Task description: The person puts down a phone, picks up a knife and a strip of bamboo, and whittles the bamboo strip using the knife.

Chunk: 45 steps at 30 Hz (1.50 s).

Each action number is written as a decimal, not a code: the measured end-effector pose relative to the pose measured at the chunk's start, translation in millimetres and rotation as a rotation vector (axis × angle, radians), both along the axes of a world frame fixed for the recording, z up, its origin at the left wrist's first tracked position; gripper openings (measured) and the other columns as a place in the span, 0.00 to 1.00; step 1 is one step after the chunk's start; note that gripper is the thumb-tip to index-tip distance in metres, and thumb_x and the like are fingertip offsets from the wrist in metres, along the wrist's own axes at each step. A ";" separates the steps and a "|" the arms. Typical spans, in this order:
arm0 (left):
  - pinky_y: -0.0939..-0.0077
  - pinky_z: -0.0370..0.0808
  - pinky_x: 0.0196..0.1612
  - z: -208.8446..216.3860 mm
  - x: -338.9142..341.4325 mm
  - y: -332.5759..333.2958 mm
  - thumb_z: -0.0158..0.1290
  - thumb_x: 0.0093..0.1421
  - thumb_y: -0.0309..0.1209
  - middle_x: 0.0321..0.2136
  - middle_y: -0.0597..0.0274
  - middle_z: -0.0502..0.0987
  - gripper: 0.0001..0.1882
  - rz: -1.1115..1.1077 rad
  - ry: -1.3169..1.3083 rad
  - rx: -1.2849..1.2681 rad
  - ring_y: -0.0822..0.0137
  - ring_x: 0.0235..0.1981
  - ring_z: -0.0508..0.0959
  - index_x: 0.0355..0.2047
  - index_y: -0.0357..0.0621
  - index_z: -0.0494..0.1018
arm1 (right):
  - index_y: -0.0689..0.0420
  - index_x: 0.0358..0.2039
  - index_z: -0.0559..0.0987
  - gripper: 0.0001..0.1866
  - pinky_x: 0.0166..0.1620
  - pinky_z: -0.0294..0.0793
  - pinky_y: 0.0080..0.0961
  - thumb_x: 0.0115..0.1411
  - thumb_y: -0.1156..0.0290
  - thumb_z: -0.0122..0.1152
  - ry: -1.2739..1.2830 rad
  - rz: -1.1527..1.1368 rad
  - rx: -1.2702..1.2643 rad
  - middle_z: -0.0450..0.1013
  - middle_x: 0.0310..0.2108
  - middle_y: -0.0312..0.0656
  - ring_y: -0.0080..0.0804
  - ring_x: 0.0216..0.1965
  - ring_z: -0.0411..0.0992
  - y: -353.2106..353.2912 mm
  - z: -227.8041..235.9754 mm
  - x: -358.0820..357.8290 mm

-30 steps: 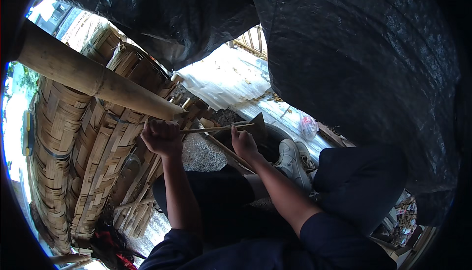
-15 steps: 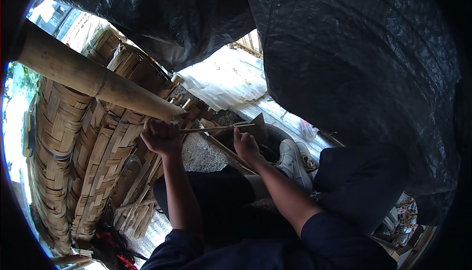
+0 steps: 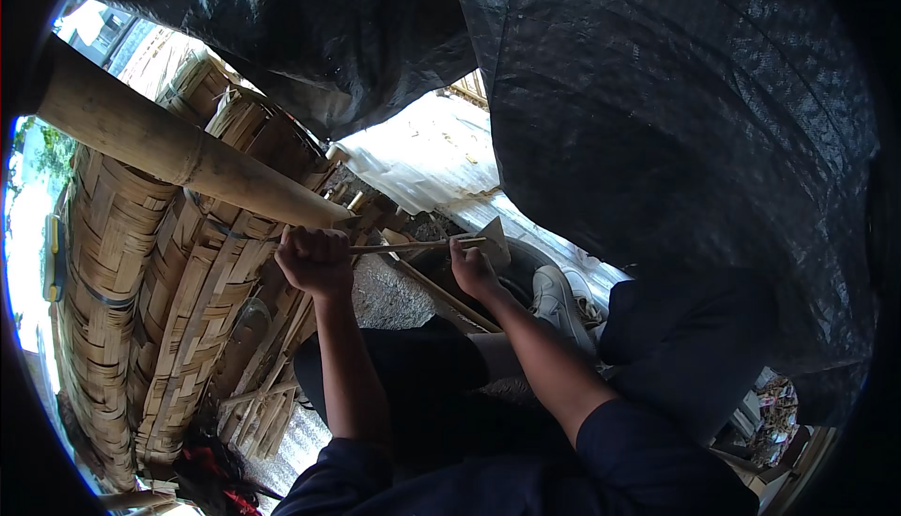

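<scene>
My left hand [image 3: 316, 260] is a closed fist around one end of a thin, light wooden stick [image 3: 385, 247], which runs level to the right. My right hand [image 3: 472, 268] is closed at the stick's other end, thumb upward. Just beyond that thumb stands a flat, pale, pointed blade-like piece [image 3: 495, 241]; whether it is joined to the stick or held by my right hand I cannot make out. Behind and below it is a dark round tub or tyre-like rim [image 3: 535, 258], partly hidden by my right hand and shoe.
A thick bamboo pole [image 3: 188, 154] slants in from the left above rolled woven bamboo mats [image 3: 103, 300]. Black tarpaulin [image 3: 657, 122] hangs ahead and to the right. Pale corrugated sheeting [image 3: 427, 154] lies beyond. My grey shoe [image 3: 556, 298] rests beside the dark rim.
Both hands have shifted slightly to the right with the stick between them. The pointed piece has turned and now looks paler. The tarpaulin's edge appears a little farther left.
</scene>
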<state>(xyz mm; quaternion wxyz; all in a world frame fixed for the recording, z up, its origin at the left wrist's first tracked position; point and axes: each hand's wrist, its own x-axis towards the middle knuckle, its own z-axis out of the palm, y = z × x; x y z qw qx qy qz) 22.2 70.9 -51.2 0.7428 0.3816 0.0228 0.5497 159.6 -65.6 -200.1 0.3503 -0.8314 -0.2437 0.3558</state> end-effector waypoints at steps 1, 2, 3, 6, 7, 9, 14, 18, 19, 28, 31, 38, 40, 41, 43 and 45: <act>0.78 0.44 0.12 1.5 5.0 -3.2 0.38 0.64 0.43 0.09 0.75 0.45 0.21 -0.027 0.000 0.018 0.78 0.08 0.43 0.15 0.53 0.50 | 0.72 0.29 0.77 0.38 0.48 0.70 0.48 0.65 0.45 0.34 0.013 0.016 0.011 0.72 0.30 0.70 0.63 0.40 0.72 0.3 -1.4 4.1; 0.78 0.44 0.12 4.3 3.9 -5.1 0.38 0.64 0.43 0.09 0.75 0.45 0.21 -0.044 0.008 0.039 0.78 0.08 0.42 0.15 0.53 0.50 | 0.72 0.29 0.77 0.38 0.48 0.70 0.48 0.65 0.45 0.34 0.016 0.020 0.013 0.72 0.30 0.70 0.63 0.40 0.72 4.9 14.6 -2.9; 0.78 0.44 0.12 5.0 2.1 -5.2 0.38 0.64 0.43 0.09 0.75 0.45 0.21 -0.041 0.010 0.037 0.78 0.08 0.42 0.15 0.53 0.50 | 0.73 0.30 0.76 0.37 0.48 0.70 0.47 0.65 0.45 0.34 0.075 0.059 0.050 0.72 0.31 0.70 0.63 0.41 0.72 11.3 48.1 -15.4; 0.78 0.44 0.11 7.9 5.8 -6.7 0.34 0.64 0.43 0.08 0.74 0.45 0.20 -0.043 -0.002 0.007 0.78 0.08 0.42 0.16 0.50 0.52 | 0.71 0.28 0.77 0.36 0.48 0.70 0.48 0.65 0.46 0.34 0.117 0.109 0.122 0.73 0.29 0.67 0.61 0.40 0.72 17.7 110.7 -38.3; 0.78 0.44 0.11 8.1 6.8 -5.2 0.34 0.64 0.43 0.08 0.74 0.45 0.20 -0.062 -0.005 0.022 0.78 0.08 0.42 0.16 0.50 0.52 | 0.69 0.26 0.77 0.36 0.47 0.71 0.48 0.65 0.47 0.34 0.107 0.124 0.159 0.73 0.27 0.65 0.61 0.39 0.73 18.2 117.0 -41.6; 0.78 0.43 0.11 7.0 3.7 -3.4 0.34 0.64 0.43 0.08 0.74 0.45 0.20 -0.077 -0.005 0.038 0.78 0.08 0.42 0.16 0.50 0.52 | 0.70 0.29 0.77 0.35 0.48 0.70 0.48 0.65 0.47 0.34 0.071 0.121 0.120 0.73 0.30 0.67 0.61 0.41 0.72 14.2 100.3 -36.3; 0.80 0.44 0.11 5.5 4.3 0.3 0.37 0.64 0.41 0.08 0.75 0.45 0.20 -0.139 -0.040 0.043 0.79 0.08 0.43 0.15 0.53 0.51 | 0.70 0.34 0.76 0.35 0.50 0.69 0.48 0.65 0.46 0.34 0.021 0.030 -0.033 0.72 0.35 0.67 0.60 0.44 0.71 -0.8 25.0 1.9; 0.80 0.44 0.11 2.0 -0.1 0.6 0.36 0.64 0.41 0.08 0.75 0.45 0.21 -0.071 0.004 0.045 0.79 0.08 0.44 0.15 0.53 0.51 | 0.71 0.44 0.72 0.31 0.48 0.70 0.49 0.67 0.52 0.34 0.077 0.157 0.070 0.73 0.35 0.63 0.61 0.42 0.71 17.7 53.1 -24.7; 0.80 0.44 0.11 4.0 2.9 0.9 0.36 0.64 0.41 0.08 0.75 0.45 0.20 -0.089 -0.004 0.059 0.79 0.08 0.44 0.15 0.53 0.51 | 0.71 0.46 0.71 0.29 0.45 0.71 0.50 0.67 0.54 0.35 0.056 0.186 0.136 0.73 0.31 0.61 0.60 0.38 0.72 19.8 69.3 -37.4; 0.79 0.45 0.11 0.0 2.6 2.3 0.38 0.64 0.44 0.09 0.75 0.46 0.20 -0.073 0.001 0.053 0.78 0.08 0.44 0.16 0.52 0.52 | 0.65 0.45 0.74 0.20 0.34 0.76 0.44 0.66 0.64 0.37 -0.436 0.208 -0.002 0.76 0.27 0.56 0.53 0.32 0.76 -18.6 -24.1 -17.0; 0.79 0.45 0.11 -1.0 3.4 4.1 0.39 0.64 0.45 0.10 0.75 0.47 0.21 -0.062 0.012 0.051 0.79 0.08 0.45 0.17 0.52 0.52 | 0.70 0.36 0.75 0.27 0.42 0.73 0.48 0.67 0.57 0.36 -0.097 -0.029 -0.046 0.75 0.29 0.62 0.62 0.32 0.74 -10.0 -18.4 -12.1; 0.79 0.45 0.12 4.5 4.0 3.5 0.39 0.64 0.47 0.10 0.75 0.46 0.22 -0.088 0.026 0.114 0.79 0.08 0.45 0.17 0.52 0.53 | 0.64 0.32 0.78 0.27 0.45 0.72 0.50 0.66 0.53 0.37 0.050 0.166 0.300 0.74 0.29 0.62 0.61 0.38 0.73 22.5 92.8 -42.3; 0.79 0.45 0.12 1.9 2.3 6.0 0.39 0.64 0.47 0.09 0.75 0.45 0.22 -0.073 0.025 0.081 0.78 0.08 0.45 0.17 0.52 0.52 | 0.63 0.34 0.78 0.26 0.45 0.72 0.50 0.66 0.54 0.37 -0.071 0.128 0.291 0.74 0.30 0.62 0.61 0.37 0.73 12.6 53.7 -36.9; 0.79 0.45 0.12 -1.3 3.4 7.2 0.39 0.64 0.47 0.09 0.75 0.45 0.22 -0.059 0.025 0.046 0.78 0.08 0.45 0.16 0.52 0.52 | 0.62 0.35 0.77 0.25 0.45 0.72 0.51 0.66 0.54 0.36 -0.190 0.090 0.279 0.74 0.30 0.63 0.61 0.37 0.73 4.0 21.9 -29.3; 0.79 0.46 0.13 -4.5 -2.2 9.2 0.39 0.64 0.46 0.09 0.74 0.45 0.22 -0.036 0.013 -0.014 0.78 0.08 0.44 0.16 0.53 0.52 | 0.64 0.38 0.76 0.27 0.47 0.71 0.50 0.66 0.53 0.35 -0.268 0.210 0.017 0.74 0.32 0.64 0.61 0.39 0.73 -18.4 -46.3 -6.3; 0.78 0.46 0.13 -6.5 -1.0 11.6 0.38 0.64 0.46 0.09 0.74 0.44 0.22 -0.019 0.000 -0.081 0.77 0.08 0.43 0.15 0.53 0.52 | 0.66 0.37 0.76 0.28 0.47 0.71 0.50 0.66 0.53 0.34 -0.149 0.099 -0.063 0.74 0.33 0.64 0.61 0.41 0.73 -15.6 -47.9 1.2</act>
